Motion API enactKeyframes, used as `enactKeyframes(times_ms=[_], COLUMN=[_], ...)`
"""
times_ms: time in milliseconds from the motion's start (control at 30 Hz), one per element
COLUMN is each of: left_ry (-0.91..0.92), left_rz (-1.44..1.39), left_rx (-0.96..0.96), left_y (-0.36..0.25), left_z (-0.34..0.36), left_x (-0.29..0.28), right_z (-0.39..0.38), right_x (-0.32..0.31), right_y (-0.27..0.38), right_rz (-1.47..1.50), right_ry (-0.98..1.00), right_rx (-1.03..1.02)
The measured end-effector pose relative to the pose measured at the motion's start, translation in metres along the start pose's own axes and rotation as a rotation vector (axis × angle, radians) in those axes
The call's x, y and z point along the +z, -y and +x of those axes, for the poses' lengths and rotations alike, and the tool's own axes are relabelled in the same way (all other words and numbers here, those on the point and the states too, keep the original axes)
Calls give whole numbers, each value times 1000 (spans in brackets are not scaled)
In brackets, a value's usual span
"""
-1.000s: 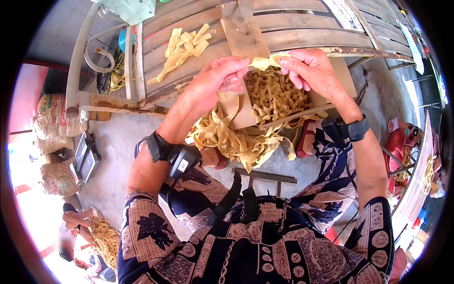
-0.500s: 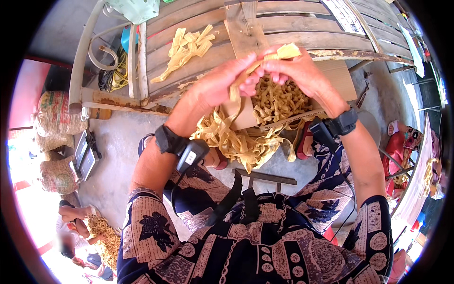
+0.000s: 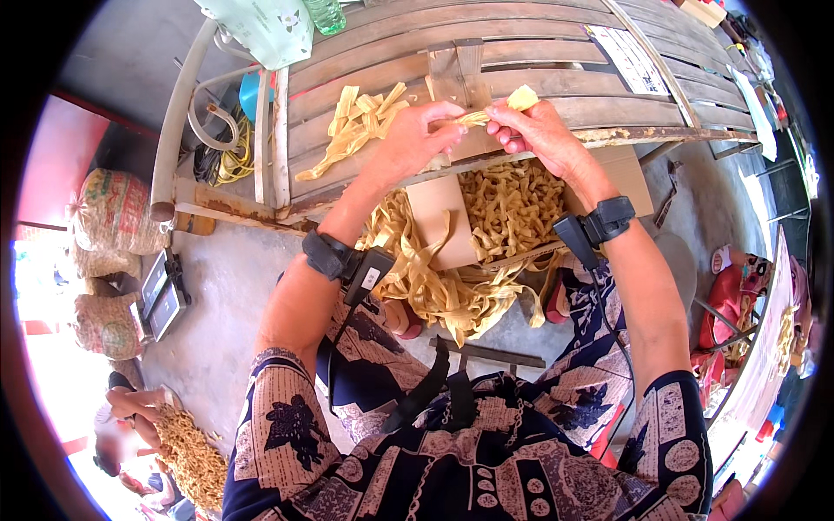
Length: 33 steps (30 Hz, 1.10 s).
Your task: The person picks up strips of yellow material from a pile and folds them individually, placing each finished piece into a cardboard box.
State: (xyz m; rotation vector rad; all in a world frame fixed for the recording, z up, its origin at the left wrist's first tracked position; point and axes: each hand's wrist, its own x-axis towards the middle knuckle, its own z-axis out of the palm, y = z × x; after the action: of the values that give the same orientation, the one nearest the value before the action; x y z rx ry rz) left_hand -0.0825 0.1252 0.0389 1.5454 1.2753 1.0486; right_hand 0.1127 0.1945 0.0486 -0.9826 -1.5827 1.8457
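Hands meet over the slatted wooden table [image 3: 556, 52]: left hand [image 3: 408, 143] and right hand [image 3: 539, 130] both pinch one pale yellow strip [image 3: 486, 111], its long axis running side to side between them. Right fingers [image 3: 504, 130] hold the thicker end. Loose strips [image 3: 356, 130] lie on the table just left.

Bare wooden slats lie open across the far half of the worktop [image 3: 539, 43], right of a loose heap of pale strips [image 3: 356, 126] near its left edge. A green-patterned bag [image 3: 261, 30] and bottle [image 3: 328, 13] crowd the far left corner. Below the near edge, a full cardboard box [image 3: 512, 208] and spilling strips block the gap.
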Motion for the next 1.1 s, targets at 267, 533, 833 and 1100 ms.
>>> enactKeyframes(times_ms=[267, 533, 833, 1100], left_ry=[-17, 73, 190, 265], left_rz=[339, 450, 519, 288], left_rx=[131, 214, 196, 184], left_y=[-4, -9, -4, -18], left_z=[-3, -11, -29, -32], left_x=[10, 9, 19, 9], right_z=[-7, -27, -34, -42], right_x=[21, 24, 24, 25], right_y=[1, 11, 2, 8], right_rz=[-73, -238, -366, -54], right_ry=[-22, -36, 222, 178], right_rx=[-91, -94, 110, 89])
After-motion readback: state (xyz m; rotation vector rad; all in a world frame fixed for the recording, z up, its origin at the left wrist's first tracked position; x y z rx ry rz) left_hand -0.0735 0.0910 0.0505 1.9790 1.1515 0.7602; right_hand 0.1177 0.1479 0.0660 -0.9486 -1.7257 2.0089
